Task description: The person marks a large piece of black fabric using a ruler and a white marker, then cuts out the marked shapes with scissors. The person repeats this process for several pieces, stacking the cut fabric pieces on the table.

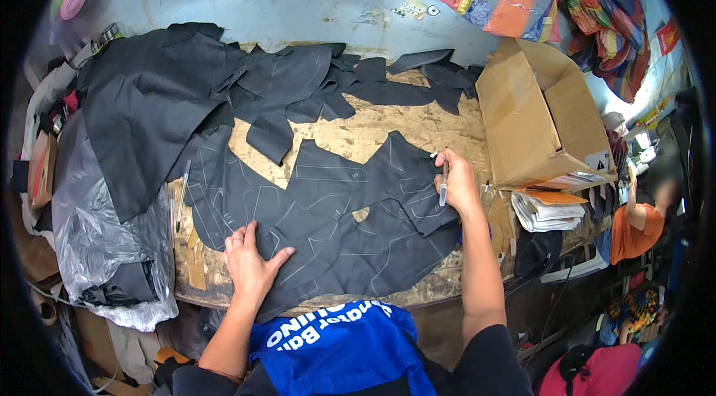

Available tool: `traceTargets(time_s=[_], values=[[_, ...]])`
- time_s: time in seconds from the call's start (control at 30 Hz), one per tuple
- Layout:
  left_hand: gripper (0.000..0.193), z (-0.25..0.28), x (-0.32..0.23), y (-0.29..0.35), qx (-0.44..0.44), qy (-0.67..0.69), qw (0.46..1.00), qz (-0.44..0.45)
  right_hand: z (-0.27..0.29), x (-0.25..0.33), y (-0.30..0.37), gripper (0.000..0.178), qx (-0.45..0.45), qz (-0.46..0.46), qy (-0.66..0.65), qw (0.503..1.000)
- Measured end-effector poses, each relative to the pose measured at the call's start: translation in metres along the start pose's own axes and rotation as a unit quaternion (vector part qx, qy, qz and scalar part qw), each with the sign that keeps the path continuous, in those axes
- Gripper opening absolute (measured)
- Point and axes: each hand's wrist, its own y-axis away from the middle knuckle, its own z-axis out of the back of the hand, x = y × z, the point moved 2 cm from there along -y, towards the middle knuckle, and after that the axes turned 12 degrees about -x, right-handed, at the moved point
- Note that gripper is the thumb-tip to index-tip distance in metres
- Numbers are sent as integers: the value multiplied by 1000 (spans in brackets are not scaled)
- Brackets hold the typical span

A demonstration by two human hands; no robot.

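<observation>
A large black sheet [317, 206], which looks like fabric or leather, lies on the worn wooden table. Light outlines of pattern shapes are drawn across it, and its edges are notched. My left hand [252, 260] rests on its near left part, thumb and fingers apart, holding nothing. Over the right edge of the sheet, my right hand [457, 180] grips a slim pen [444, 189] that points down toward me. A small white bit [434, 154] shows by the fingers; I cannot make out what it is.
Black offcuts [287, 71] are heaped along the back and left. A cardboard box [522, 112] stands at the right, with folded papers [548, 211] in front. Another pen [181, 195] lies left, beside clear plastic [112, 247]. A person in orange [638, 232] sits far right.
</observation>
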Motion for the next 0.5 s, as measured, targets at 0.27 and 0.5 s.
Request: traceTargets(time_s=[0.27, 0.5], values=[[23, -12, -3, -29, 233, 134, 951, 151, 32, 14, -4, 27, -47, 40, -96, 993], [70, -28, -22, -17, 436, 494, 698, 281, 61, 50, -14, 29, 4, 90, -170, 981]])
